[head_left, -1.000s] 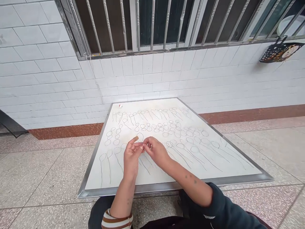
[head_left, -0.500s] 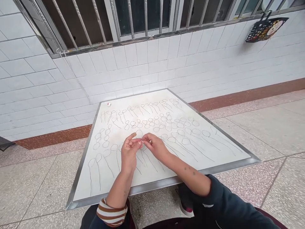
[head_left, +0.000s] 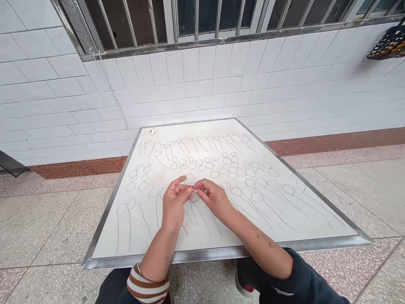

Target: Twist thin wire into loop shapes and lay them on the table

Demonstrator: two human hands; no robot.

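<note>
From where I stand, both bare hands meet over the near middle of a white, metal-rimmed table point(head_left: 196, 129). The left hand point(head_left: 174, 203) pinches its thumb and fingertip tightly together, and the right hand point(head_left: 215, 199) does the same just beside it, fingertips almost touching. Between them they hold a thin wire loop point(head_left: 190, 174), its round end rising just beyond the fingers; the pinched part is too small to make out. A tan wrapping point(head_left: 182, 179) covers the tip of one raised left finger. More long-tailed wires point(head_left: 283, 216) lie near, right and far, with double-looped pieces point(head_left: 190, 160) across the middle. A small white-and-red object point(head_left: 152, 132) sits in the far left corner.
</note>
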